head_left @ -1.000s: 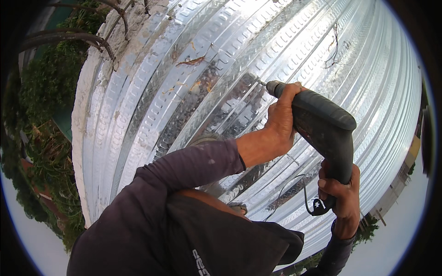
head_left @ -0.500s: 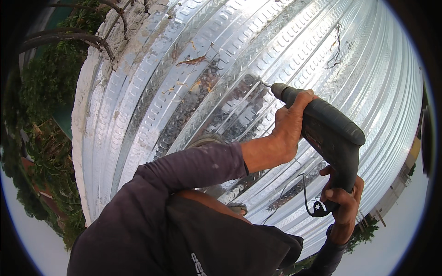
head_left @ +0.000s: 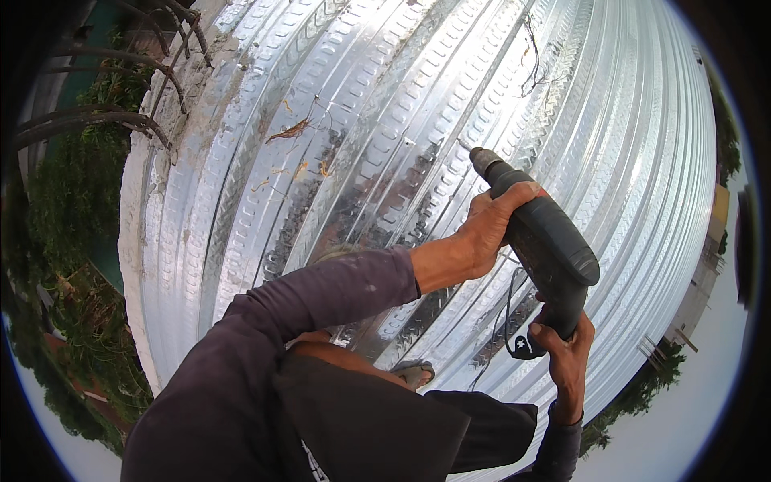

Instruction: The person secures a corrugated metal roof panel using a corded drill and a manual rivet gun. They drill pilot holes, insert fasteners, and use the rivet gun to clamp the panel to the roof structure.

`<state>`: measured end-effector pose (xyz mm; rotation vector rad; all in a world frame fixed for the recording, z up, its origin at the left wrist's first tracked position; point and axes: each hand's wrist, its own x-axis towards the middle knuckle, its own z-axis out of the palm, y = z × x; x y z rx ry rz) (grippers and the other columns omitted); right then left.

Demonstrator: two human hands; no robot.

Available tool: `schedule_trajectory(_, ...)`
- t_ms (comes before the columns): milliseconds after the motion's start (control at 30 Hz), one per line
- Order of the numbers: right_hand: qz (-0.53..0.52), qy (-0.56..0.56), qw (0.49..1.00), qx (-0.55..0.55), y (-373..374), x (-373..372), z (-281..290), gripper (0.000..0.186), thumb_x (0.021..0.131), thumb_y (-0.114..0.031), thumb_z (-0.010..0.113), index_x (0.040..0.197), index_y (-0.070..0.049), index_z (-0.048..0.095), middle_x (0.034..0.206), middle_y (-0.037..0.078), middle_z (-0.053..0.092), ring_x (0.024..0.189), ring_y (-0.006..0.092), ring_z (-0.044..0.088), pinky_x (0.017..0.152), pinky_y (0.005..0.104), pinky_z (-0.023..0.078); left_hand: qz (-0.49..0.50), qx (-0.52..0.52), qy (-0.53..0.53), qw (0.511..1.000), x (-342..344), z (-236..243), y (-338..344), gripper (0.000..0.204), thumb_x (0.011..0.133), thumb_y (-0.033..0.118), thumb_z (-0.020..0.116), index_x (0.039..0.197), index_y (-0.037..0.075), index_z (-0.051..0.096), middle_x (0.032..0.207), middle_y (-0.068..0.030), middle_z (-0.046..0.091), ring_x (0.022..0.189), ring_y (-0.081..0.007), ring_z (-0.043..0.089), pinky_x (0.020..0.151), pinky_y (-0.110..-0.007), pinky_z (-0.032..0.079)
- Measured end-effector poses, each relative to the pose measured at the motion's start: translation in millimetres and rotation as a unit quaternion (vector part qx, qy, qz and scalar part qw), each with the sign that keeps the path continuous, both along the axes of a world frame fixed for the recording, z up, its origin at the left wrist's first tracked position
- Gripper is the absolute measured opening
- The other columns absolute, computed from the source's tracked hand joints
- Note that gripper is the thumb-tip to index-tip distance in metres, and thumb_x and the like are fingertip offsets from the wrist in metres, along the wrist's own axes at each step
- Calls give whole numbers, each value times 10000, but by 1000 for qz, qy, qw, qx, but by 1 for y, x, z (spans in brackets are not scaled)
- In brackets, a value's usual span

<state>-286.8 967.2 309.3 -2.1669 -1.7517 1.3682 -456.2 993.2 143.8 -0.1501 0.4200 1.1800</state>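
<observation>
A dark power drill [head_left: 554, 241] is held in both my hands above ribbed, shiny metal sheeting [head_left: 634, 161]. My left hand [head_left: 486, 233] wraps round the front of its body, behind the chuck [head_left: 480, 157]. Lower down, my right hand [head_left: 566, 349] grips the handle; whether a finger presses the trigger is hidden. The thin bit points away from me toward a rib, and I cannot tell if its tip touches the metal. A dark cord or strap [head_left: 508, 325] hangs beside the handle.
Bent rebar [head_left: 88, 120] sticks out from a rough concrete edge [head_left: 161, 104] at the far left. Dry leaf scraps [head_left: 289, 130] and a tangle of thin wire [head_left: 530, 60] lie on the sheeting. My sandalled foot [head_left: 416, 375] stands on it. Greenery lies beyond the left edge.
The view has shifted, so the sheeting sits further left. Drill and both hands have moved together, the bit now further right across the ribs from the leaf scraps. Both grips stay the same.
</observation>
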Motion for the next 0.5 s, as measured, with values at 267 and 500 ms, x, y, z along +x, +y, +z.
schedule_trajectory(267, -145, 111, 980, 83, -34, 43, -17, 486, 621, -169, 661, 1037, 82, 676, 791, 82, 638, 680, 149, 587, 648, 273, 456, -34, -147, -116, 982, 24, -20, -24, 757, 1003, 640, 476, 1412, 3, 475, 1336, -141, 564, 1202, -260, 565, 1052, -462, 447)
schedule_trajectory(500, -208, 183, 955, 107, -42, 76, 1, 570, 623, -141, 620, 1112, 150, 649, 946, 208, 697, 585, 188, 640, 533, 303, 528, 21, -138, 53, 989, 25, -74, 6, 818, 1055, 534, 444, 1592, -22, 177, 1512, -224, 444, 1335, -352, 514, 1100, -472, 455)
